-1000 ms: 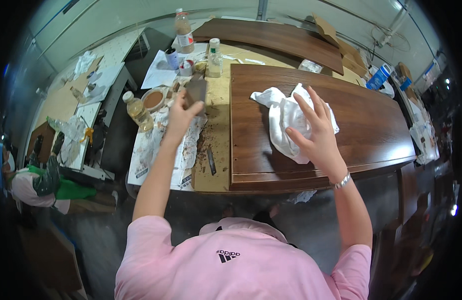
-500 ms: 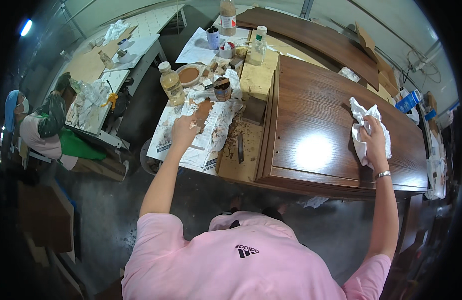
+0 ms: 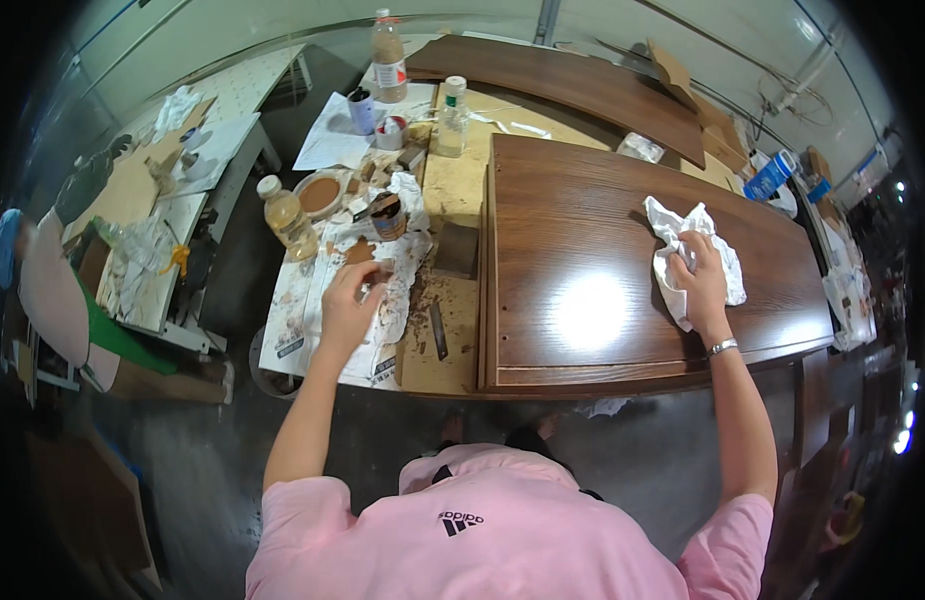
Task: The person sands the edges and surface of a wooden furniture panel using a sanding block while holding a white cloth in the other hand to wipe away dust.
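Note:
On the right, my right hand [image 3: 703,290] is closed on a crumpled white cloth [image 3: 728,272], which lies on a dark brown wood panel [image 3: 553,200]. My left hand [image 3: 349,305] is over the stained white paper [image 3: 293,300] at the left, its fingers curled toward the thumb. Whatever is between those fingertips is too small to make out. Just beyond that hand are a brown smear [image 3: 360,250] on the paper and an open can [image 3: 388,217] with a brown-stained rim. A bottle of yellowish liquid [image 3: 289,220] and a round tub of brown paste [image 3: 321,193] stand nearby.
A flat dark strip [image 3: 439,331] and a dark block [image 3: 457,250] lie between paper and panel. Farther back stand a clear bottle [image 3: 450,125], a purple cup [image 3: 362,112] and a taller bottle [image 3: 389,60]. Another person [image 3: 58,285] is by the left-hand bench.
The view has shifted, so the benches sit farther left. My left hand has drawn back nearer to me from the brown smear. My right hand keeps the cloth on the panel.

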A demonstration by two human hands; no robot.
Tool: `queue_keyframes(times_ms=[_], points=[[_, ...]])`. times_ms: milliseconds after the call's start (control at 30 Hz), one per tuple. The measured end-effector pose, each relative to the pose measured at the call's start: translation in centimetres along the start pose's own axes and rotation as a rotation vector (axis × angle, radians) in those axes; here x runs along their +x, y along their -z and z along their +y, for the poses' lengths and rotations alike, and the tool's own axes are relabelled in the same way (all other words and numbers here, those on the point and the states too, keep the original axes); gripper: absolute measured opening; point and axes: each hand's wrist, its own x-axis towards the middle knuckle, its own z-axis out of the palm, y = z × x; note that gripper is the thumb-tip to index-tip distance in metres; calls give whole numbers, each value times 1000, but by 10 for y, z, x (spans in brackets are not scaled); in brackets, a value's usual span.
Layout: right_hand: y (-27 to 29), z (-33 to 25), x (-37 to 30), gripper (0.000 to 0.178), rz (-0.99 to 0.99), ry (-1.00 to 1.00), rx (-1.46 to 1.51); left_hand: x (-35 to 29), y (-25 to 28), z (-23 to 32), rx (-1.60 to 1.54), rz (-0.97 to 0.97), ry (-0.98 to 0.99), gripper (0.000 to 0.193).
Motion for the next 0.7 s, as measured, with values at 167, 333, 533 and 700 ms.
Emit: queue_keyframes(times_ms=[167,333,533,700], points=[[4,-1,0,29,14,-27,8,12,-8,120,-377,-260,-402,38],[5,-7,0,29,11,-57,7,48,-39,106,-202,-177,-538,36],[6,-21,2,29,10,-67,14,126,-64,58,-154,-85,-334,27],[5,-11,-1,30,38,-74,-22,93,-55,96,-284,-273,-531,31]])
